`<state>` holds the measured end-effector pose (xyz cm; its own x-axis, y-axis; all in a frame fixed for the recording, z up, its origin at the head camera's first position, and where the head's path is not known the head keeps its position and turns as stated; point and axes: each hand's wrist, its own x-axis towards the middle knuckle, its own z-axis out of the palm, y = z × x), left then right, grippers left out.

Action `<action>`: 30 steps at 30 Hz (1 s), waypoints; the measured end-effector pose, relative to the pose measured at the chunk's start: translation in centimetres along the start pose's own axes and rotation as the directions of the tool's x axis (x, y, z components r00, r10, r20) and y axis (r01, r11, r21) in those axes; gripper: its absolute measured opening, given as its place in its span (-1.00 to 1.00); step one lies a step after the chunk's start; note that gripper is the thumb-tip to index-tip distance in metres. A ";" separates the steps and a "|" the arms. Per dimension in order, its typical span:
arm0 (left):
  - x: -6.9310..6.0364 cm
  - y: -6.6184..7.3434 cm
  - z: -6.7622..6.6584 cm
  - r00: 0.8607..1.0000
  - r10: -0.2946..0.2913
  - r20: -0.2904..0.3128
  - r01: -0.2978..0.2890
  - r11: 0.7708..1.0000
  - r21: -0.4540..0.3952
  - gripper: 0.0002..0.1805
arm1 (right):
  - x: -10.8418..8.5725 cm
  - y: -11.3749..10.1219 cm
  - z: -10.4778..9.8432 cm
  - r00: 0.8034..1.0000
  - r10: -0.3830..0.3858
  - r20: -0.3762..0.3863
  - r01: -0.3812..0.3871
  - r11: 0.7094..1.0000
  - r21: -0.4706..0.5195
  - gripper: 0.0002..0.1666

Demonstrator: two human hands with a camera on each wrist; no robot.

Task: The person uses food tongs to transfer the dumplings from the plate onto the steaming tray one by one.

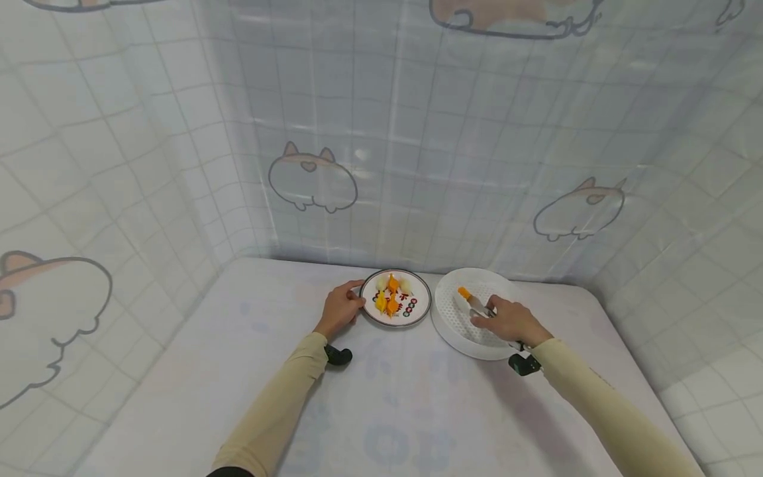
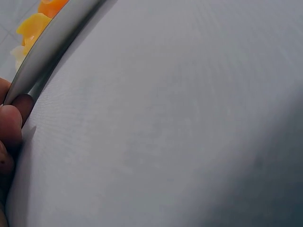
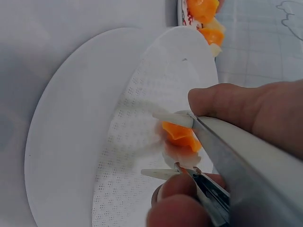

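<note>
My left hand (image 1: 342, 306) pinches the left rim of a small dark-edged plate (image 1: 411, 319). Several small orange, yellow and white dumpling-like pieces (image 1: 391, 305) sit on this plate. In my right hand (image 1: 514, 322) is a pair of metal tongs (image 3: 222, 161) with pale tips, held over a round white steamer basket (image 1: 442, 324). An orange dumpling-like piece (image 3: 181, 136) shows between the tong tips, above the basket's perforated base (image 3: 125, 156). Whether the tips touch it cannot be told. The left wrist view shows the plate's edge (image 2: 45, 52) between thumb and fingers.
The plate and basket stand side by side near the back edge of a white-covered table (image 1: 381, 397). Behind and on both sides hang tile-patterned sheets (image 1: 417, 165) with cartoon animals.
</note>
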<state>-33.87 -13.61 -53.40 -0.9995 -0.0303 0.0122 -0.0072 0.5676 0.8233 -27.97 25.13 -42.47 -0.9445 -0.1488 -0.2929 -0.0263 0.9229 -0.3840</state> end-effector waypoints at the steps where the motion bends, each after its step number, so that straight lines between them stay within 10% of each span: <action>1: -0.1 0.0 0.0 1.000 0.000 0.002 0.000 1.000 -0.001 -0.40 | 0.0 0.1 0.1 1.000 0.004 0.001 -0.004 1.000 -0.001 -0.23; 30: -0.8 0.9 -0.1 1.000 0.011 0.006 -0.010 1.000 -0.020 -0.42 | -1.3 0.3 0.0 1.000 0.016 -0.008 -0.016 1.000 -0.015 -0.10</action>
<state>-33.11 -13.20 -52.63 -0.9997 -0.0190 0.0172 0.0039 0.5514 0.8342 -26.80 25.59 -42.17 -0.9475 -0.1311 -0.2915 -0.0163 0.9305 -0.3658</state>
